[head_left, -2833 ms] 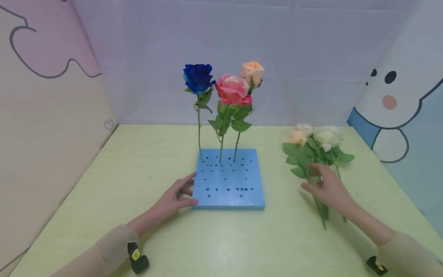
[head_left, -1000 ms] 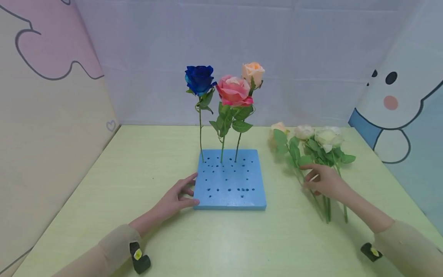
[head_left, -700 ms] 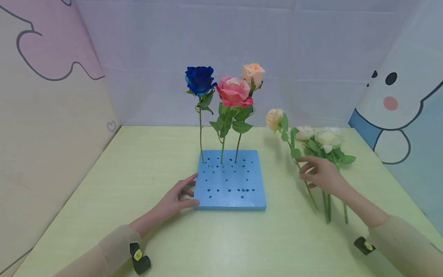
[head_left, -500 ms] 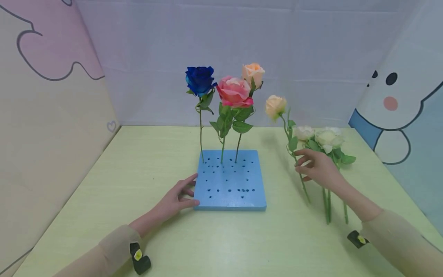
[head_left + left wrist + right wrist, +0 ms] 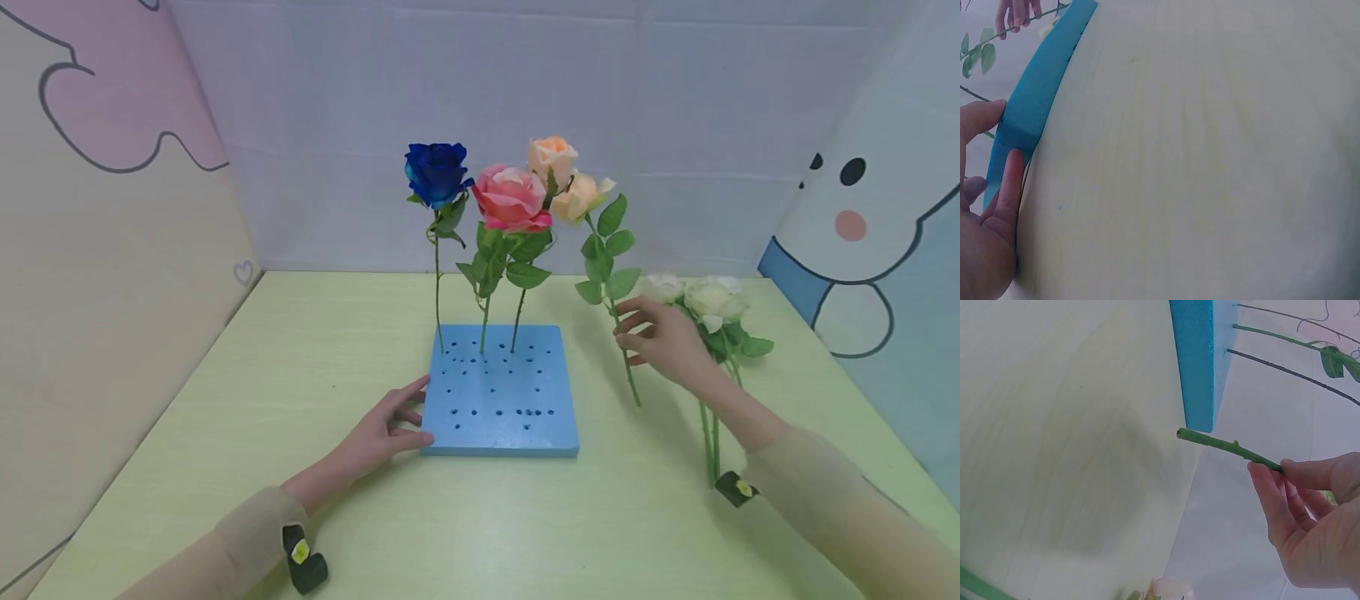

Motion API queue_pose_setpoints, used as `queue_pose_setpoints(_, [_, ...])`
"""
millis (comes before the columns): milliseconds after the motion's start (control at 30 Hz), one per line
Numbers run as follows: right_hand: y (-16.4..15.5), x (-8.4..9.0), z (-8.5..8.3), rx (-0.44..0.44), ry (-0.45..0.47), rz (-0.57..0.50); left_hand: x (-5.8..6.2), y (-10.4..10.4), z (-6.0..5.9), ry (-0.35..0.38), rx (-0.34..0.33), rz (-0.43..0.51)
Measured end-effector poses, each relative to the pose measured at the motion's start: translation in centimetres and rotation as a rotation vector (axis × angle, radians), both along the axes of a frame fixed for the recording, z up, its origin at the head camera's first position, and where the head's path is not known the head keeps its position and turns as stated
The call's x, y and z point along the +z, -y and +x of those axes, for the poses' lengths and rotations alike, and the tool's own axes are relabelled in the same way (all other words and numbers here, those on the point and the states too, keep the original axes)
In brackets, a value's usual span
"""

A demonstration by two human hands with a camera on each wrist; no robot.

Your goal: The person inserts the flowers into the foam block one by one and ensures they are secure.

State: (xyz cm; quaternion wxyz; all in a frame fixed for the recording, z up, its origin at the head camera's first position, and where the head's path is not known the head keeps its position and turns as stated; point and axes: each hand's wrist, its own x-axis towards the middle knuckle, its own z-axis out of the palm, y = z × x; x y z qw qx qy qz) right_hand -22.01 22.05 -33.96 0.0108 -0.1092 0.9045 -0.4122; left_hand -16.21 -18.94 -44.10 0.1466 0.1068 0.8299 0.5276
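My right hand [image 5: 663, 337] pinches a peach rose [image 5: 576, 198] by its stem, right of the board and raised above the table. The right wrist view shows the cut end of the green stem [image 5: 1210, 441] sticking out past thumb and fingers. My left hand [image 5: 371, 429] rests against the left side of a blue foam board [image 5: 491, 439] full of small holes, its fingers spread along the edge and fairly straight. Upright in the board's back row stand a blue rose [image 5: 435, 175], a pink rose [image 5: 510, 198] and another peach rose [image 5: 551, 160].
White roses [image 5: 714, 300] with green leaves lie on the table at the right, partly behind my right forearm. The pale table [image 5: 330, 333] meets a light cloth [image 5: 337, 150] at the back, with cartoon-printed panels on both sides.
My right hand has reached the flowers at right, pinched a peach rose, and raised it leftwards, tilting it more upright. My left hand has stayed at the board.
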Motion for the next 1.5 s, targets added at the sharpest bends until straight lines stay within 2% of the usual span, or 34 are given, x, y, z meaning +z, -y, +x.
queue_pose_setpoints(533, [3.9, -0.1, -3.3, -0.035, -0.095, -0.154, 0.0, 0.0, 0.0, 0.002, -0.003, -0.002])
queue_pose_setpoints(933, [6.4, -0.9, -4.4, -0.012, -0.182, -0.327, 0.1, 0.0, 0.1, 0.005, 0.001, 0.001])
queue_pose_setpoints(1167, [7.2, -1.7, -4.9, -0.012, -0.225, -0.344, 0.1, 0.0, 0.1, 0.012, -0.002, 0.004])
queue_pose_setpoints(1500, [7.6, -1.6, -4.7, -0.017, -0.242, -0.316, 0.1, 0.0, 0.1, 0.008, -0.002, 0.003])
